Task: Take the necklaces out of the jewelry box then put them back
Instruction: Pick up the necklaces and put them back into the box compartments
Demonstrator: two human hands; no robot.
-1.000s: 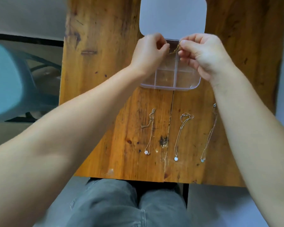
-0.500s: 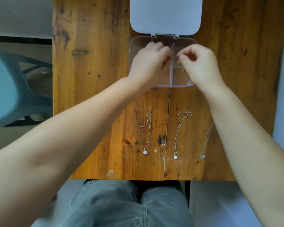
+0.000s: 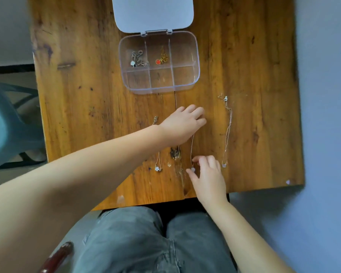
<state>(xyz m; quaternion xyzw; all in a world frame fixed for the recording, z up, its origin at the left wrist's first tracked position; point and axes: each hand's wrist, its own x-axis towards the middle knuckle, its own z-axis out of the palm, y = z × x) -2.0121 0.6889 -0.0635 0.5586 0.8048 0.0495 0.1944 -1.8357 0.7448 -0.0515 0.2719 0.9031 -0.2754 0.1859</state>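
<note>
**Both hands on middle necklace, box open at far end**

Nearest: person's lap in grey jeans (image 3: 146, 243), seated at near edge of wooden table (image 3: 77, 115). Dark red curved object (image 3: 57, 257) at bottom left, blurred, can't identify. Teal chair (image 3: 6, 123) off the table's left side.

Right hand (image 3: 209, 178) near the table's front edge, fingers loosely spread, thumb and forefinger tips at the white pendant of the middle necklace (image 3: 192, 152). Pinch not closed as far as visible; can't tell if it actually grips the pendant. Left hand (image 3: 183, 123) reaches across from the left, knuckles up, fingers curled down over the top end of the same chain; what is under the fingers is hidden, grip can't tell.

Left forearm crosses over the left necklace (image 3: 158, 164), hiding most of its chain; flower pendant shows below the arm, clasp end shows above the wrist. Right necklace (image 3: 227, 133) lies straight and free, just right of both hands, untouched.

Farther: clear jewelry box (image 3: 195, 56) with six compartments, well beyond the left hand, nothing in the way. White lid (image 3: 153, 12) open, lying flat behind it. Far-left compartment holds a silver necklace (image 3: 137, 59), far-middle a gold necklace with red pendant (image 3: 161, 58). Other four compartments look bare.
</note>
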